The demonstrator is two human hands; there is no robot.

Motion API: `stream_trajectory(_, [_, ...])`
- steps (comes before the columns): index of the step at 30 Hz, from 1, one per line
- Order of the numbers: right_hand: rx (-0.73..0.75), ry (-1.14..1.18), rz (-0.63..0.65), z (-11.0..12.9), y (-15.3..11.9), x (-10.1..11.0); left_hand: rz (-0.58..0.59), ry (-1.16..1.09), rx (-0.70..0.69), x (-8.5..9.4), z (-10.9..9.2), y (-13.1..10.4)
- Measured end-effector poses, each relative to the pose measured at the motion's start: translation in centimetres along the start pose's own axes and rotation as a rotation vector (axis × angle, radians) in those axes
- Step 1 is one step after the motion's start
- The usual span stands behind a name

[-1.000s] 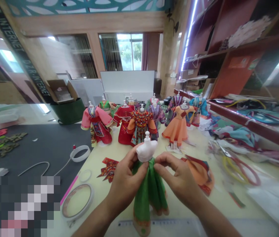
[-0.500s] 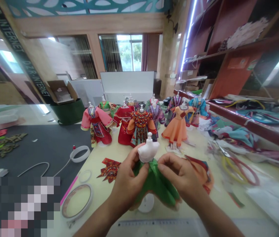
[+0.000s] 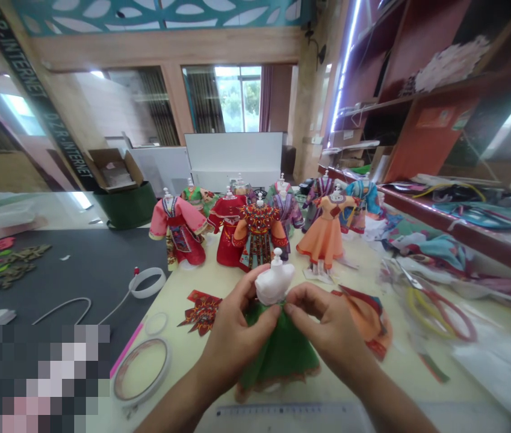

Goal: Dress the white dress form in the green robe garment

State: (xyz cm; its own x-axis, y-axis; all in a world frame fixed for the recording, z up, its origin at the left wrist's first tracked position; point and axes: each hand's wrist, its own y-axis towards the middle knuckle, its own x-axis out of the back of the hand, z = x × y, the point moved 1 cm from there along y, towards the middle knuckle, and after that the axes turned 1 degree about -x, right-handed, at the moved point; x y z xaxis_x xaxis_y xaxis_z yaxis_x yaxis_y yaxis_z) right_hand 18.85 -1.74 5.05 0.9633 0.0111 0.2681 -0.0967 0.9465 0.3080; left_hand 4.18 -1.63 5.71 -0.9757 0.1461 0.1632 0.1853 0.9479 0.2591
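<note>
A small white mannequin (image 3: 275, 281) stands near the table's front, with a green skirt (image 3: 282, 355) hanging round its waist. My left hand (image 3: 239, 319) wraps the mannequin's left side, its thumb pressing the skirt's waist at the front. On the right, my right hand (image 3: 322, 316) pinches the waist edge between thumb and index finger. The two hands' fingertips are close together at the waistband. Left of my left hand lies a red patterned cloth piece (image 3: 201, 311); an orange and red garment piece (image 3: 366, 319) lies beyond my right hand.
Several dressed mannequins, one in an orange dress (image 3: 325, 231), stand behind. Tape roll (image 3: 141, 398) and pink stick (image 3: 127, 349) lie left, scissors (image 3: 436, 307) right. A clear ruler (image 3: 282, 410) runs along the front. A white cable (image 3: 115, 305) crosses the dark mat (image 3: 92, 252).
The skirt's hem has dropped and now covers the mannequin's white base. The mannequin's torso has tilted slightly, and my right fingertips have moved a little left and down along the waist.
</note>
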Motion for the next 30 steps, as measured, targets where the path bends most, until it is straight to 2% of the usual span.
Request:
stream_trajectory(7, [0.066, -0.051, -0.106, 0.5, -0.4, 0.0, -0.010, 0.079, -0.024, -0.3, -0.4, 0.2])
stream_trajectory(13, [0.290, -0.214, -0.263, -0.3, -1.0, -1.2, -0.095, 0.106, -0.037, -1.4, -0.3, 0.1])
stream_trajectory(17, [0.342, -0.257, -0.303, -0.8, -1.3, -1.4, -0.100, 0.103, -0.012, -1.9, -0.1, 0.1])
stream_trajectory(25, [0.425, -0.308, -0.318, -0.8, -1.0, -1.1, 0.017, 0.008, 0.004, -1.7, -0.3, -0.2])
stream_trajectory(30, [0.400, -0.326, -0.178, -0.6, -1.1, -0.3, 0.033, -0.017, 0.031, -1.3, -0.2, -0.2])
